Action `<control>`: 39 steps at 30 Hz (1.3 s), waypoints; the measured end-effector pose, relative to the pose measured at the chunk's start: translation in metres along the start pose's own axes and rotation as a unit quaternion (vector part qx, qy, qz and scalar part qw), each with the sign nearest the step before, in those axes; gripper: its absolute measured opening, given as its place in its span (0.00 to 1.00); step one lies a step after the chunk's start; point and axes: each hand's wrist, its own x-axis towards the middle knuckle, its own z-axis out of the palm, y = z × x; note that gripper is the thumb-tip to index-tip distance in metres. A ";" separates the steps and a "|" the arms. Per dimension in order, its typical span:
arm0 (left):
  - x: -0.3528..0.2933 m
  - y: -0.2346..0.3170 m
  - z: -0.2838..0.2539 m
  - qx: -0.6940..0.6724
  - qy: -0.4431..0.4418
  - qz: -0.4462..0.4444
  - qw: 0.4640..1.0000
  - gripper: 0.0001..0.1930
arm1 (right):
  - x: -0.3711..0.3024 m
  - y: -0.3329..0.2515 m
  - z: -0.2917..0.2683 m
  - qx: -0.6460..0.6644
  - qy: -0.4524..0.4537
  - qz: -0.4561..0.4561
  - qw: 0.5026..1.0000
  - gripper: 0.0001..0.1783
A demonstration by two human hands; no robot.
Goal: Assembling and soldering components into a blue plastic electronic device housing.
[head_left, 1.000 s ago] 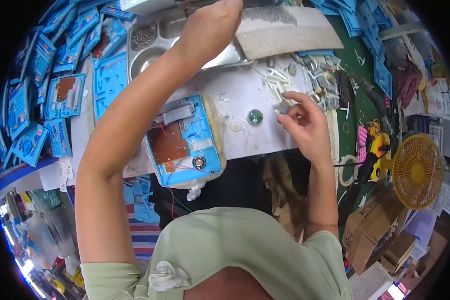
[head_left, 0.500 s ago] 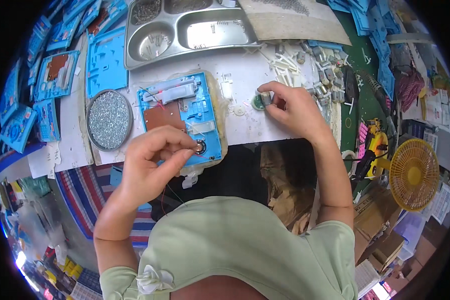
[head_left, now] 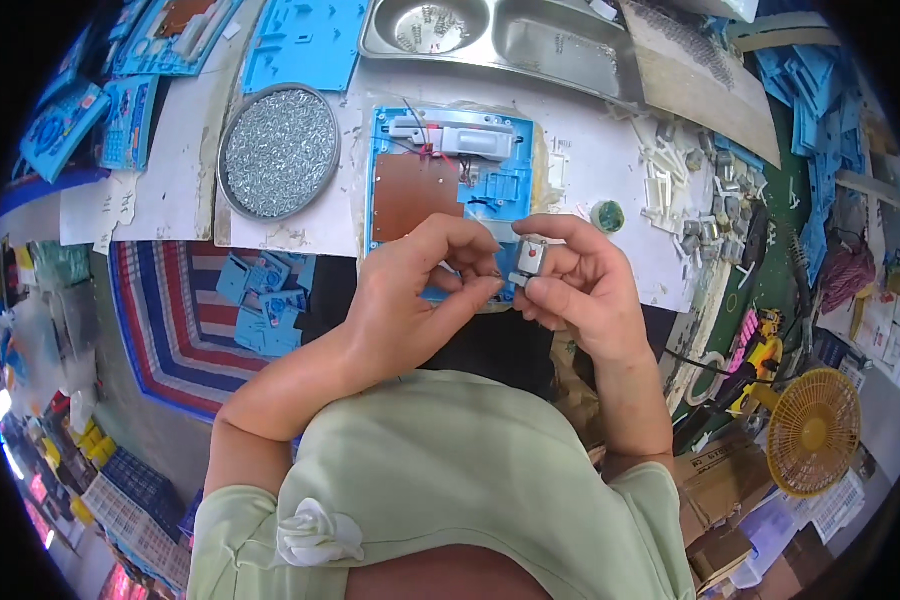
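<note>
In my right hand (head_left: 595, 295), a small silver motor (head_left: 531, 258) with red dots on its end is gripped between thumb and fingers. My left hand (head_left: 420, 285) is closed in a pinch just beside it; what the fingertips hold is too small to make out. Both hands hover over the lower edge of an open blue plastic casing (head_left: 510, 185), partly hiding it. Inside the casing lie a brown circuit board (head_left: 410, 195), a pale grey oblong part (head_left: 470, 142) and thin red and black wires.
A round dish of small screws (head_left: 278, 152) stands left of the casing. Beyond is a steel compartment tray (head_left: 560, 50). To the right are a small round green pot (head_left: 607, 216), white plastic pieces (head_left: 660, 185) and several loose motors (head_left: 725, 190). A yellow fan (head_left: 815, 430) stands far right.
My right hand has brought the motor from the green pot leftward to the casing. My left hand has come off the round part in the casing and met it. The view has shifted.
</note>
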 end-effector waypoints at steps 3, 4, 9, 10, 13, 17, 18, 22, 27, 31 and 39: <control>0.000 0.000 -0.002 0.010 -0.008 0.012 1.000 0.15 | 0.006 0.003 0.000 0.026 -0.015 0.017 0.999 0.27; 0.000 0.000 -0.001 0.009 -0.007 0.012 1.000 0.15 | 0.007 0.003 -0.001 0.024 -0.021 0.019 0.999 0.27; 0.000 -0.002 0.000 0.002 -0.010 0.010 1.000 0.15 | 0.007 0.002 -0.001 0.017 -0.021 0.024 0.999 0.27; -0.001 -0.002 0.000 -0.003 -0.009 0.005 1.000 0.15 | 0.006 0.002 0.000 0.014 -0.023 0.023 0.999 0.26; -0.002 -0.002 0.000 -0.010 -0.007 -0.002 1.000 0.14 | 0.005 -0.001 0.002 -0.026 -0.015 0.025 0.999 0.26; -0.002 -0.002 0.000 -0.010 0.000 0.018 1.000 0.13 | -0.001 0.001 0.013 -0.151 0.039 -0.046 0.987 0.24; -0.002 -0.002 0.001 -0.014 0.003 0.025 1.000 0.12 | -0.003 0.003 0.017 -0.206 0.056 -0.089 0.973 0.24; 0.000 -0.005 -0.007 0.110 -0.005 0.158 0.981 0.11 | 0.000 -0.006 0.020 -0.426 0.055 -0.286 0.856 0.24; 0.004 -0.009 -0.010 0.155 0.046 0.268 0.950 0.13 | 0.005 -0.004 0.017 -0.500 0.040 -0.429 0.751 0.26; 0.003 -0.007 -0.018 0.099 -0.003 0.210 0.973 0.12 | 0.006 -0.001 0.016 -0.491 0.032 -0.450 0.745 0.26; 0.006 0.000 -0.021 0.177 -0.001 0.253 0.951 0.13 | 0.005 0.006 0.015 -0.483 0.027 -0.482 0.730 0.24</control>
